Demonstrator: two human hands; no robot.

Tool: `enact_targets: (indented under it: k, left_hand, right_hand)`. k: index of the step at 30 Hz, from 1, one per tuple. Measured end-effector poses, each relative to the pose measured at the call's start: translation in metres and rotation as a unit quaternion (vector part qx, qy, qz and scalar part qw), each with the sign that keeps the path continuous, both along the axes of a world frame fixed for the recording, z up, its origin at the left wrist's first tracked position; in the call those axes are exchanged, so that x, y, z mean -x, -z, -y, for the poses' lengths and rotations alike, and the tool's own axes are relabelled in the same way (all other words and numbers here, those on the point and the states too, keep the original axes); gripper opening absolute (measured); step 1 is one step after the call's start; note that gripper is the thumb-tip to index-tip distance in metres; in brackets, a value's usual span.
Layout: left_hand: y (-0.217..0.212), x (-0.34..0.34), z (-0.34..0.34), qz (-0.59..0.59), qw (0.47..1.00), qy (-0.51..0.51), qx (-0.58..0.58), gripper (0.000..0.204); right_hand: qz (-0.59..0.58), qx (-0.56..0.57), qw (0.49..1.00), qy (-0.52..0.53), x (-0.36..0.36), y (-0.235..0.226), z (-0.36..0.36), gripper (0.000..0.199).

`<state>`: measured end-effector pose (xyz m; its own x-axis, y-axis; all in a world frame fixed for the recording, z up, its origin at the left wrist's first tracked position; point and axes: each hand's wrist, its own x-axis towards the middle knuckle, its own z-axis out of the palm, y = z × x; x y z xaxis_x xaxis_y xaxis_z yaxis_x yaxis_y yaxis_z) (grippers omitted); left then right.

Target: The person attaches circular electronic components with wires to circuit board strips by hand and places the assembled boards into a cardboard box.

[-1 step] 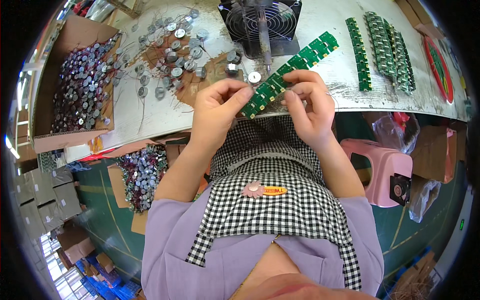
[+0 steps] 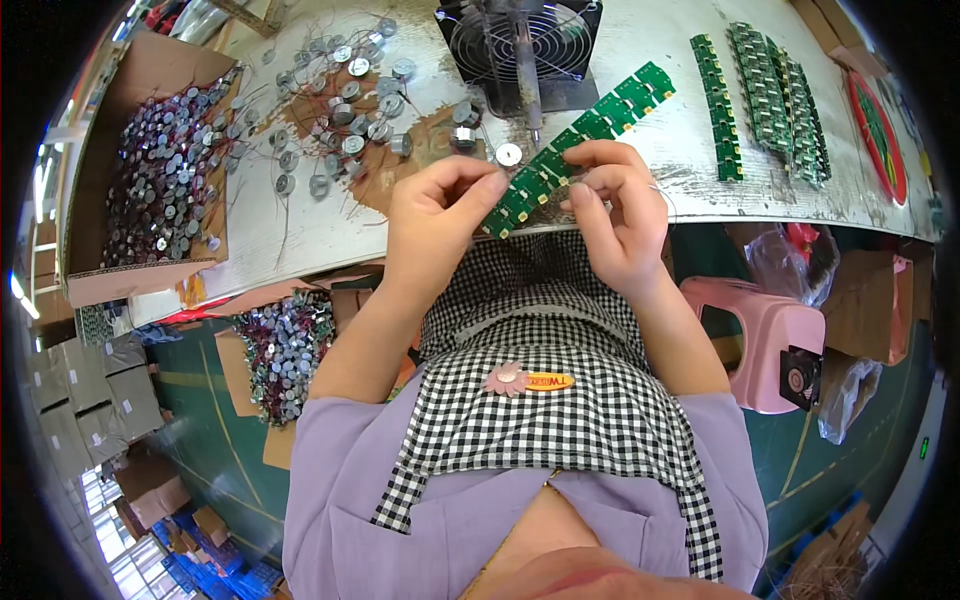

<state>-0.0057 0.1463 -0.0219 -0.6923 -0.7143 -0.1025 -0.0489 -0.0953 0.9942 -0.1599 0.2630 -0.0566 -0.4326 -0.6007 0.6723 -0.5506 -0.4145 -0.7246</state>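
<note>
A long green strip of circuit boards (image 2: 600,122) runs diagonally over the white bench edge, low at the left and high at the right. My left hand (image 2: 440,215) pinches its lower end between thumb and fingers. My right hand (image 2: 620,215) grips the strip's middle from the right, fingers curled over it. A small round silver part (image 2: 508,154) lies on the bench just above my left fingertips. More green board strips (image 2: 770,95) lie in rows at the far right.
A black fan (image 2: 520,45) stands behind the strip with a metal rod (image 2: 527,85) in front of it. Several round wired parts (image 2: 350,100) are scattered left, beside a cardboard box (image 2: 160,180) full of them. A pink stool (image 2: 760,340) stands below right.
</note>
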Motion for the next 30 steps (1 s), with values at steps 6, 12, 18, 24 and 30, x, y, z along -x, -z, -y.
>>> enact_targets:
  k: [6,12,18,24,30]
  left_hand:
    - [0.002,0.011,0.006,-0.011,0.951,0.014,0.310,0.013]
    - [-0.003,0.021,0.019,-0.026,0.997,0.072,-0.003,0.014]
    - [-0.007,0.024,0.021,-0.002,0.997,0.073,-0.018,0.015]
    - [-0.011,0.029,0.020,-0.027,0.998,0.054,0.009,0.013]
    - [-0.011,0.024,0.012,0.021,0.997,0.054,0.048,0.010]
  right_hand:
    - [-0.031,0.000,1.000,-0.006,0.001,-0.003,0.000,0.007]
    - [-0.071,0.017,0.997,-0.005,0.003,-0.011,0.005,0.008]
    - [-0.079,0.019,0.997,0.004,0.003,-0.012,0.008,0.008]
    - [-0.106,0.030,0.994,0.009,0.008,-0.014,0.013,0.008]
    - [-0.067,0.019,0.998,0.001,0.002,-0.010,0.007,0.008]
